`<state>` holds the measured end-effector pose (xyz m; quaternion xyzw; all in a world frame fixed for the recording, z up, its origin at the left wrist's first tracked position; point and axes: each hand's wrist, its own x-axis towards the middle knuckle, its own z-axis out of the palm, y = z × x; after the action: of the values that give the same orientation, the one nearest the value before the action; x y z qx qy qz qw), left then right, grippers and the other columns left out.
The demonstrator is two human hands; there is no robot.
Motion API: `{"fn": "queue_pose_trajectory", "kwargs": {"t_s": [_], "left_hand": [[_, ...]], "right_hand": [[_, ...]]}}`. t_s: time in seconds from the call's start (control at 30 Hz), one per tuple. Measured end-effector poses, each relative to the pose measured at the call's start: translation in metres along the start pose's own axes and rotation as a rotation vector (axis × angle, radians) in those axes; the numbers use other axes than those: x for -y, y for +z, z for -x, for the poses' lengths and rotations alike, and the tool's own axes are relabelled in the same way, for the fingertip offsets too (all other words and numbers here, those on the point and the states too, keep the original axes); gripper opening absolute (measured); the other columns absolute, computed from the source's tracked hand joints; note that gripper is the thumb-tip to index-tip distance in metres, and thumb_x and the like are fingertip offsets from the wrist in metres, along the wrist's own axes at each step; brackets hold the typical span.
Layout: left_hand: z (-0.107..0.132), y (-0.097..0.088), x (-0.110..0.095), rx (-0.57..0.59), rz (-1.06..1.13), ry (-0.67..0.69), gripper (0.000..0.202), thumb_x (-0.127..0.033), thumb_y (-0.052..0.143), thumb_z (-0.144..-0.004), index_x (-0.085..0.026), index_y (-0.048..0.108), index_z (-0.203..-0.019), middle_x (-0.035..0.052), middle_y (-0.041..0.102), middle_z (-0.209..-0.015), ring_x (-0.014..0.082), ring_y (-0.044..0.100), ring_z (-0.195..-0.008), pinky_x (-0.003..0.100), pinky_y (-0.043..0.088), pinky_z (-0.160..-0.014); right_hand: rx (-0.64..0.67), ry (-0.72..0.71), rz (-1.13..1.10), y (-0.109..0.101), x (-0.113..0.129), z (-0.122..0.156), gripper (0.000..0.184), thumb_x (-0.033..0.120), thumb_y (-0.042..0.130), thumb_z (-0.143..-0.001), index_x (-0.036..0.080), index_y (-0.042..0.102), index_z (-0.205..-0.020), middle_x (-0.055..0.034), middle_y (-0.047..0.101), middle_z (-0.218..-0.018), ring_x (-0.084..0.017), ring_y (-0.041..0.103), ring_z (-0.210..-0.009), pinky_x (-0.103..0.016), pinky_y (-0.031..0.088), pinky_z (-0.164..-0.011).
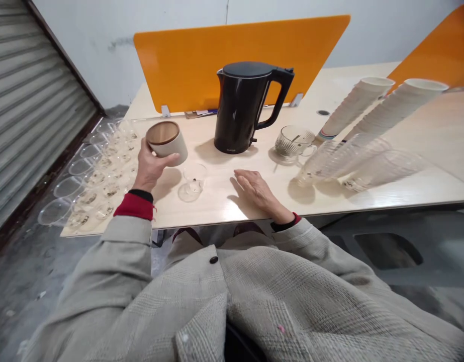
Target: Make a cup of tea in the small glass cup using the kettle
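My left hand (151, 166) is wrapped round a white canister (167, 142) with a brown wooden lid, holding it tilted just above the table (224, 201). A clear plastic cup (192, 182) stands on the table right beside that hand. My right hand (256, 188) lies flat on the tabletop with its fingers stretched out, holding nothing, a little to the right of the cup. A black electric kettle (247, 108) stands behind both hands.
Several clear cups (92, 176) holding small amounts of something stand in rows at the table's left end. A glass mug (294, 142) sits right of the kettle. Stacks of paper cups (371, 108) and clear cups (352, 161) lie on their sides. Orange dividers (201, 55) stand behind.
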<state>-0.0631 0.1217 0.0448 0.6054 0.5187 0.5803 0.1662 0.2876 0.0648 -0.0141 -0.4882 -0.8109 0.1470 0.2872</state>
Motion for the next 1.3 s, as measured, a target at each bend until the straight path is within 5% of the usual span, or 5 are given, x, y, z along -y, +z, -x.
{"fn": "queue_pose_trajectory", "kwargs": {"t_s": [0.23, 0.5, 1.1, 1.3], "left_hand": [[-0.020, 0.055, 0.028, 0.269, 0.158, -0.081, 0.086, -0.041, 0.097, -0.056, -0.019, 0.060, -0.130, 0.0155, 0.072, -0.136, 0.0299, 0.069, -0.130, 0.047, 0.059, -0.111], [-0.022, 0.073, 0.046, 0.307, 0.161, -0.091, 0.098, -0.041, 0.100, -0.053, -0.015, 0.057, -0.137, 0.0180, 0.069, -0.142, 0.0311, 0.066, -0.135, 0.047, 0.054, -0.117], [-0.024, 0.076, 0.046, 0.386, 0.277, -0.161, 0.110, -0.035, 0.102, -0.046, -0.015, 0.057, -0.145, 0.0189, 0.067, -0.149, 0.0362, 0.062, -0.141, 0.050, 0.051, -0.120], [-0.018, 0.034, 0.040, 0.444, 0.262, -0.252, 0.131, -0.033, 0.098, -0.048, -0.019, 0.043, -0.166, 0.0235, 0.049, -0.168, 0.0399, 0.052, -0.151, 0.056, 0.045, -0.124]], "right_hand": [[0.256, -0.156, 0.017, 0.002, 0.014, -0.032, 0.051, 0.044, 0.051, -0.108, 0.020, 0.064, -0.150, -0.0204, 0.060, -0.161, -0.038, 0.051, -0.154, -0.064, 0.043, -0.124], [0.329, -0.213, 0.059, 0.011, 0.019, -0.046, 0.052, 0.039, 0.061, -0.101, 0.018, 0.065, -0.148, -0.0204, 0.056, -0.164, -0.039, 0.049, -0.153, -0.062, 0.041, -0.125], [0.321, -0.175, 0.033, 0.015, 0.021, -0.050, 0.060, 0.037, 0.066, -0.098, 0.016, 0.062, -0.154, -0.0220, 0.053, -0.166, -0.040, 0.046, -0.156, -0.064, 0.040, -0.126], [0.309, -0.174, 0.001, 0.020, 0.020, -0.052, 0.061, 0.037, 0.071, -0.096, 0.019, 0.063, -0.154, -0.0202, 0.055, -0.165, -0.041, 0.047, -0.156, -0.065, 0.039, -0.127]]}}
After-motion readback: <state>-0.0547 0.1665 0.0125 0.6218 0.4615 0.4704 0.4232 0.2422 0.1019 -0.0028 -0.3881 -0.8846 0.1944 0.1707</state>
